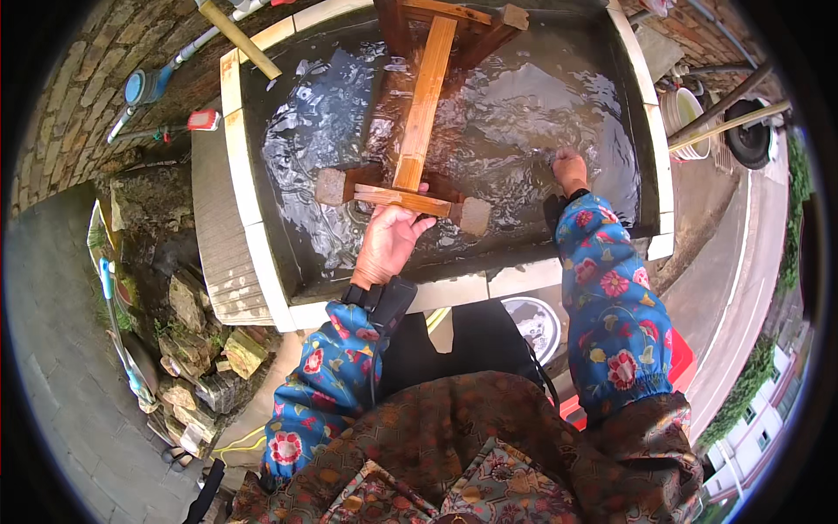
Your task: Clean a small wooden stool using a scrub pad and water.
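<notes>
A wooden stool or bench frame (425, 105) lies partly under water in a tiled water tank (452, 295), its legs pointing up towards me. My left hand (389, 239) grips its near crossbar (402, 199), between two legs with pale, worn ends. To the right, my right hand (569, 167) is at the rippled water surface, apart from the frame. Its fingers are bent and partly hidden, so whether it holds anything does not show. Blue flowered sleeve covers reach to both wrists, and dark bands sit around them.
A bamboo pole (241, 40) juts over the tank's far left corner. Beyond the right rim stand a white bucket (684, 121) and more poles. A round basin (533, 327) sits below the near rim. Rough stones (190, 301) lie at the left, by a concrete slab (226, 223).
</notes>
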The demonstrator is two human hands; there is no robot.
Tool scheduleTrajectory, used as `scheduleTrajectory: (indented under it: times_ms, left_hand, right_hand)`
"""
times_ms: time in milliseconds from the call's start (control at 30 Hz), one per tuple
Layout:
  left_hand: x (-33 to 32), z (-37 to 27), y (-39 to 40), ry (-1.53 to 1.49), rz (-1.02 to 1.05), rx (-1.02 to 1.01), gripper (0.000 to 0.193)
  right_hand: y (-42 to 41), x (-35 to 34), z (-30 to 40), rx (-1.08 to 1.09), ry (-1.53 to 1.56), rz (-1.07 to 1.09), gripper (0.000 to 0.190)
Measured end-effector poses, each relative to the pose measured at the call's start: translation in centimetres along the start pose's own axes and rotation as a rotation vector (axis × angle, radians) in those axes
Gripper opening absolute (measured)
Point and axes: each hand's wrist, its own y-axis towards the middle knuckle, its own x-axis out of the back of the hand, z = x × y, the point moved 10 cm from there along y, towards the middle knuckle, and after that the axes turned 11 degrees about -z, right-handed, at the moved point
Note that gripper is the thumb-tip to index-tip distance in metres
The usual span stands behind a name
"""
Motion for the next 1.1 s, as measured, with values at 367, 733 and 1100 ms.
scheduleTrajectory:
  times_ms: [367,733,1100]
  left_hand:
    - [-1.0,2.0,1.4,-0.091,-0.067,0.011,0.046]
    - [1.9,-5.8,-1.7,0.002,-0.364,-0.128,0.048]
    - [6.6,-8.0,-1.9,0.083,-0.459,-0.159,0.051]
  right_hand:
    - [-25.8,10.6,31.5,1.382,-0.124,0.340,0.011]
    - [-2.4,3.8,7.1,0.332,-0.034,0.065,0.011]
    - [-17.9,10.0,37.2,0.795,1.069,0.157,0.026]
